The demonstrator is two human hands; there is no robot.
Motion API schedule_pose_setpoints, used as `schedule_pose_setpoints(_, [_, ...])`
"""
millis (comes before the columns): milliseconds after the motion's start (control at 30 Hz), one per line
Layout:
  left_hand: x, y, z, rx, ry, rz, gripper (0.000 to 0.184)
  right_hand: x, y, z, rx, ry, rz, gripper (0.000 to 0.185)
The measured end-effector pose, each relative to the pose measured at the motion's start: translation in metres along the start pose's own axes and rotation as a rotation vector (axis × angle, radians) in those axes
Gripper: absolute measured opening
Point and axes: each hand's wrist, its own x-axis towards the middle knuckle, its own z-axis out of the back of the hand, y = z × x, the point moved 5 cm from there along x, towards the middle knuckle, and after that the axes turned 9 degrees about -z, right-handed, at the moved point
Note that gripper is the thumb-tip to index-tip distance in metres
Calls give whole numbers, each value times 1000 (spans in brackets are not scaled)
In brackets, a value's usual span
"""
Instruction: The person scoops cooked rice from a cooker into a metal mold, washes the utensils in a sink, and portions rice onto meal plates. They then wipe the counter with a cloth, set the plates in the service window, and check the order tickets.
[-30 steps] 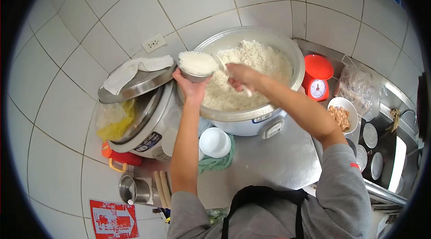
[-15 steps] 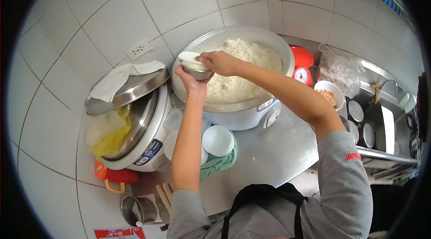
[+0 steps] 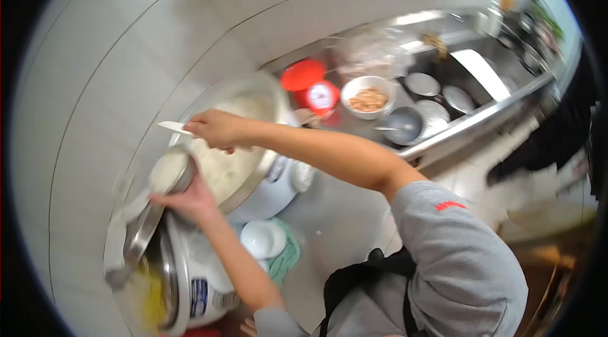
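Observation:
My left hand (image 3: 191, 197) is wrapped around a round metal cup (image 3: 186, 175) filled level with white rice (image 3: 168, 169). The cup is tilted, its open top facing left. In my right hand (image 3: 216, 129) is a white rice paddle (image 3: 171, 126), its flat blade pointing left, just above the cup and apart from it. Below both hands stands a large rice cooker (image 3: 244, 205) with rice inside (image 3: 228, 172); my right forearm crosses over it. The picture is blurred by motion.
A second rice cooker (image 3: 187, 273) with its lid (image 3: 144, 235) tilted stands at lower left. White bowls (image 3: 263, 239) rest on a green cloth (image 3: 286, 261). Rightward are a red scale (image 3: 316, 93), a food bowl (image 3: 368, 97) and a sink (image 3: 494, 83). A person's dark-clad leg (image 3: 538, 147) shows far right.
The view has swung right, so the cookers sit further left and more of the sink side shows. The paddle has come off the cup's top, and the rice surface is now exposed.

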Motion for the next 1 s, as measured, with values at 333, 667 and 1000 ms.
schedule_pose_setpoints(333, [-240,126,-142,38,276,447,74,-265,-35,149,-757,-489,58,28])
schedule_pose_setpoints(667, [-604,329,-179,-189,447,1646,76,-616,-164,339,-525,-835,-296,32])
schedule_pose_setpoints(1000, [-860,478,-305,-235,764,1901,71,-819,-198,479,-484,-1319,-688,31])
